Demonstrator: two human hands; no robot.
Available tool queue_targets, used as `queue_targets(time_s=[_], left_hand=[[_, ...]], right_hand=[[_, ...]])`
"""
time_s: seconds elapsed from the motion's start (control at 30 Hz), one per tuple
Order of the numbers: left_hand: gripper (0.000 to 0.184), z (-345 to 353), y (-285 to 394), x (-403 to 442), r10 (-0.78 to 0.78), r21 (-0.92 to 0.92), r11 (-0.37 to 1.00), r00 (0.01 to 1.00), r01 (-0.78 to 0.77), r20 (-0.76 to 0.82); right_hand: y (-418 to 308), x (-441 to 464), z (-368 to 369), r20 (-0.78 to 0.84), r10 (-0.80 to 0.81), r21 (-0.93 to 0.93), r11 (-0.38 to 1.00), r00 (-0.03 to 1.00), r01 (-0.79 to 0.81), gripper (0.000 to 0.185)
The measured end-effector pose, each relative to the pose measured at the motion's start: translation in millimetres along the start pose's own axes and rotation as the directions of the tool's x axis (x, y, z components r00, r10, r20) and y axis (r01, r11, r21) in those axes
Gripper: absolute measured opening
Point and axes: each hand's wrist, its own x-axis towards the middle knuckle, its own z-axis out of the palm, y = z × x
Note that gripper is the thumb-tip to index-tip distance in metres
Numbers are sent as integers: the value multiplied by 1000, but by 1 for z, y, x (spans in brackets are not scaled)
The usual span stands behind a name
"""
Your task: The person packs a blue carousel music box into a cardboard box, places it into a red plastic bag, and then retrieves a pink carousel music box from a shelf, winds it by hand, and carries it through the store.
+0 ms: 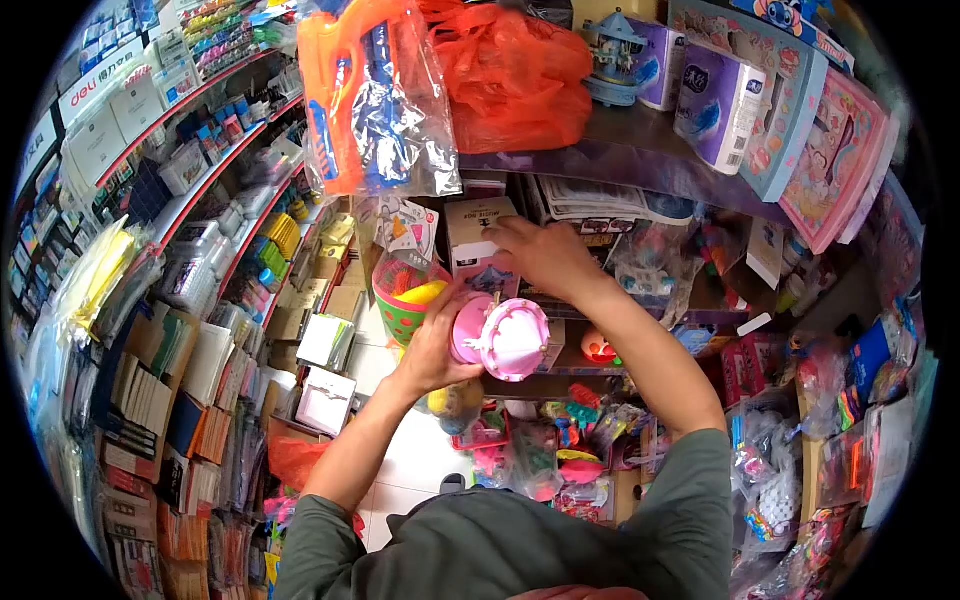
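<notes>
My left hand (441,345) is wrapped round the side of a pink toy carousel (515,338) with a scalloped top, held in front of the shelf. Farther up, my right hand (545,258) reaches to a small box (478,226) on the shelf, its fingertips at the box's right edge; whether they grip it is unclear. A green bucket (400,318) with red dots and a yellow item inside stands just left of the carousel. On the top shelf is a blue toy carousel (613,62).
An orange plastic bag (510,75) and a bagged orange and blue toy (375,95) lie on the upper shelf (640,150). Purple packs (712,105) are at the right. Stationery shelves (215,180) line the left. Small toys (585,440) fill the lower area.
</notes>
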Motion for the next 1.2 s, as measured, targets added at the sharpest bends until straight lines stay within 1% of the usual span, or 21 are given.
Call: queue_targets(time_s=[0.03, 0.1, 0.13, 0.2, 0.33, 0.4, 0.43, 0.5, 0.57, 0.63, 0.67, 0.7, 0.73, 0.87, 0.97, 1.07, 1.17, 1.2], left_hand=[[102, 2, 1, -2, -2, -2, 1000, 1000, 2, -5], [101, 10, 4, -12, -25, -54, 998, 999, 23, -41], [101, 14, 4, -18, -54, -73, 996, 998, 51, -38], [102, 23, 3, -30, -59, -110, 992, 997, 54, -40], [100, 39, 2, -48, -109, -177, 979, 993, 98, -51], [99, 45, -4, -54, -137, -198, 972, 989, 123, -60], [98, 50, -10, -59, -176, -214, 964, 983, 160, -57], [97, 58, -16, -68, -258, -266, 936, 964, 231, -71], [98, 60, -18, -71, -334, -325, 898, 940, 296, -66], [97, 61, -17, -72, -359, -318, 893, 930, 317, -81], [96, 62, -16, -72, -372, -319, 889, 925, 329, -81], [96, 62, -16, -71, -383, -321, 884, 920, 339, -82], [98, 68, -22, -73, -385, -349, 875, 920, 335, -80], [99, 71, -27, -73, -375, -340, 879, 925, 334, -61], [97, 71, -26, -74, -392, -285, 889, 917, 358, -70], [97, 71, -29, -72, -392, -309, 881, 918, 358, -54], [97, 70, -29, -70, -373, -283, 899, 922, 334, -99], [98, 69, -28, -69, -410, -307, 875, 910, 375, -59]], right_hand=[[2, 1, 2, 3, -3, -2, 1000, 1000, 3, 43], [6, 5, 4, 67, 12, -53, 999, 998, -8, 45], [6, 6, 3, 72, 13, -53, 999, 997, -9, 45], [0, 11, -6, 141, 15, -119, 993, 990, 2, 47], [-7, 13, -12, 160, 8, -163, 986, 987, 18, 48], [-7, 14, -14, 197, 37, -213, 977, 980, 6, 49], [-6, 14, -15, 210, 32, -203, 979, 977, 12, 49], [-2, 16, -17, 198, 29, -301, 953, 980, 32, 49], [-4, 19, -22, 207, 9, -237, 971, 978, 41, 51], [-5, 19, -21, 228, -6, -307, 949, 974, 78, 52], [-6, 19, -22, 222, -2, -243, 968, 975, 57, 52], [-5, 18, -20, 227, -4, -238, 969, 974, 60, 52], [-3, 17, -17, 220, -1, -235, 971, 975, 55, 52], [-5, 18, -17, 209, 15, -224, 974, 978, 33, 51], [-5, 21, -18, 247, 34, -227, 974, 968, 23, 51], [-7, 21, -17, 236, 14, -224, 974, 972, 41, 51], [-7, 17, -10, 235, -12, -191, 980, 972, 58, 54], [-11, 17, -8, 236, -14, -190, 980, 972, 60, 54]])
